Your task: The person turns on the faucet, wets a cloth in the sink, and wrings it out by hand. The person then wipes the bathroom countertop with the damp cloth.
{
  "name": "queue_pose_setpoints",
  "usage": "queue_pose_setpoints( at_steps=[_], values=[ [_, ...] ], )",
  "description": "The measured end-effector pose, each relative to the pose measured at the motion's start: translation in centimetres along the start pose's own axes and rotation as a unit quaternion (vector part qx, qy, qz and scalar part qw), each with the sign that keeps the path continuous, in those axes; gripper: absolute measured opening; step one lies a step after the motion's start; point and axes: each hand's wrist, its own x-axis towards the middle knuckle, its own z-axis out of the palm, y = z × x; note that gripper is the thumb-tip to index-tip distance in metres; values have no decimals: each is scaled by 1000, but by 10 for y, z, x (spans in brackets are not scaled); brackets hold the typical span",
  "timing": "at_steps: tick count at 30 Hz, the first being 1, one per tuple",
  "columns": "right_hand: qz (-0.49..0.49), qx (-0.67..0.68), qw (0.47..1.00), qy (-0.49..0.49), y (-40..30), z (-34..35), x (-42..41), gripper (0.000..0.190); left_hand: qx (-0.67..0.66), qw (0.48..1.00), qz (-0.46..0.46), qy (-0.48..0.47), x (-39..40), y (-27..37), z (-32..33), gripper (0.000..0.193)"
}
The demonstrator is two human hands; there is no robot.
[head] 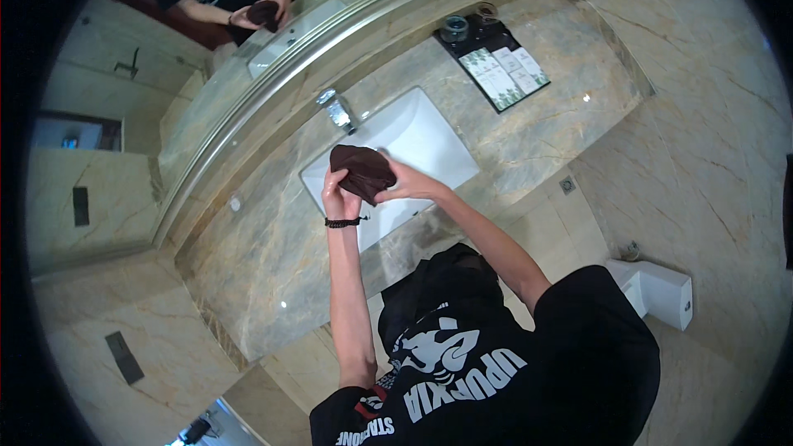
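Observation:
Over the white rectangular washbasin [427, 130], a dark brown folded cloth [365, 172] is held between both hands. My left hand [337, 191], with a black braided bracelet at the wrist, grips its left side with the thumb on top. On the opposite side, my right hand [409, 183] pinches the cloth's right edge; some fingers are hidden beneath it. The cloth looks bunched and possibly damp, though I cannot tell for certain. Just behind it stands a chrome faucet [336, 111], and no running water is visible. Part of the drain shows past the cloth.
A marbled stone countertop [266, 248] surrounds the basin. At the back right, a black tray [495, 49] holds two glasses and several printed packets. Along the back wall runs a large mirror [204, 74] reflecting the hands. A white toilet-like fixture [657, 291] stands at lower right.

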Motion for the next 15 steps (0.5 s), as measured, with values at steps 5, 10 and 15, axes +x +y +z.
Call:
queue_pose_setpoints(
  at_steps=[5, 10, 15],
  values=[
    [13, 16, 998, 58, 12, 19, 5, 61, -19, 1000, -17, 13, 11, -10, 14, 43],
    [92, 208, 968, 109, 2, 15, 9, 33, -139, 980, -129, -68, 21, 13, -6, 51],
    [199, 232, 948, 90, 18, -11, 12, 22, 300, 940, -157, 44, 10, 38, -46, 44]
  ],
)
